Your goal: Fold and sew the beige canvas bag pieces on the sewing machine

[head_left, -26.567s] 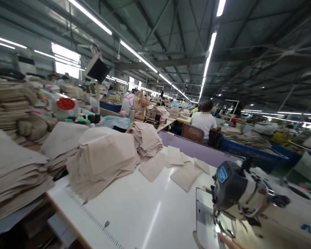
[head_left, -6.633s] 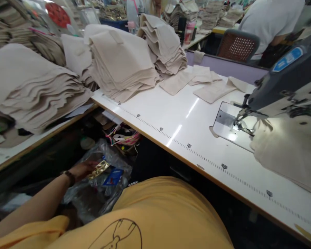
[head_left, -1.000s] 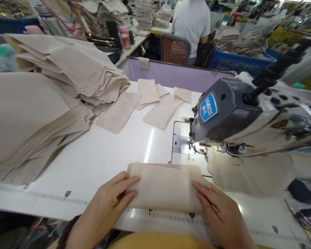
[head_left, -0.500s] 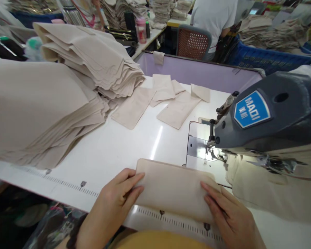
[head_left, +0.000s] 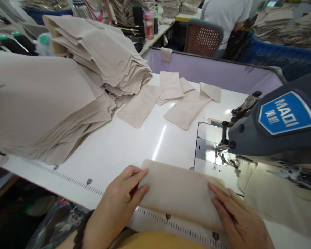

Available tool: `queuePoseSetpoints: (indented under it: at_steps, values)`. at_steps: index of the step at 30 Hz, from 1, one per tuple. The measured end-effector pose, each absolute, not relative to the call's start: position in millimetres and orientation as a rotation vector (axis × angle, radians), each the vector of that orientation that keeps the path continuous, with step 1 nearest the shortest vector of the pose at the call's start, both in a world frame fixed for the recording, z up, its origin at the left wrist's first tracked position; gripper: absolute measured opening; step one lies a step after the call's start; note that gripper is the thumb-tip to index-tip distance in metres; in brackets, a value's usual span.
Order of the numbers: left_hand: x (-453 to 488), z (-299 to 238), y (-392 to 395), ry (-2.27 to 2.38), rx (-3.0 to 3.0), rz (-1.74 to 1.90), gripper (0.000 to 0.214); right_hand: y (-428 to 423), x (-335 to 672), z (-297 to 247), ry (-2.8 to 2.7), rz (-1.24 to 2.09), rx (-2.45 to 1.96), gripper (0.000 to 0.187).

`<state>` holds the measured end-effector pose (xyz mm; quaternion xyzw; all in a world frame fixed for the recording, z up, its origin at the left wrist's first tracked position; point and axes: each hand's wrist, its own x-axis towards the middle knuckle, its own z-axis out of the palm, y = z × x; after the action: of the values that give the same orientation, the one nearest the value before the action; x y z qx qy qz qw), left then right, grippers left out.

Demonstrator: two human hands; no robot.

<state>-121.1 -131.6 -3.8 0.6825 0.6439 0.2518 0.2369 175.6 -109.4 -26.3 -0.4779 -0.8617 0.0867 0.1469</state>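
Pinching the cloth [head_left: 181, 195] by both ends, over the ruler marks [head_left: 75, 181] at the table's [head_left: 124, 145] near edge.
Left hand [head_left: 128, 193] clamped on its left end, right hand [head_left: 230, 207] on its right; light, even tension looks best for keeping it flat. Machine [head_left: 272, 121] and fabric [head_left: 282, 197] crowd the right side, likeliest snag. Loose pieces [head_left: 189, 107] lie beyond, stack [head_left: 41, 97] left, purple panel [head_left: 209, 71] behind.

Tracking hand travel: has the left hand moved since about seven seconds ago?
Yes: against the tabletop, the left hand went from below its front edge to above its surface.
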Motion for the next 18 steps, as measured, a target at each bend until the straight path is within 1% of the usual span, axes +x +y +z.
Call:
queuePoseSetpoints:
  at_steps: [12,18]
  values:
    - [-121,-3,-130,1.749,1.870,0.700,0.022,-109,175,-28,-2.483,0.248,-1.355,0.035]
    - [-124,-5,-130,1.766,1.926,0.643,0.022,-107,163,-18,-2.395,0.278,-1.386,0.033]
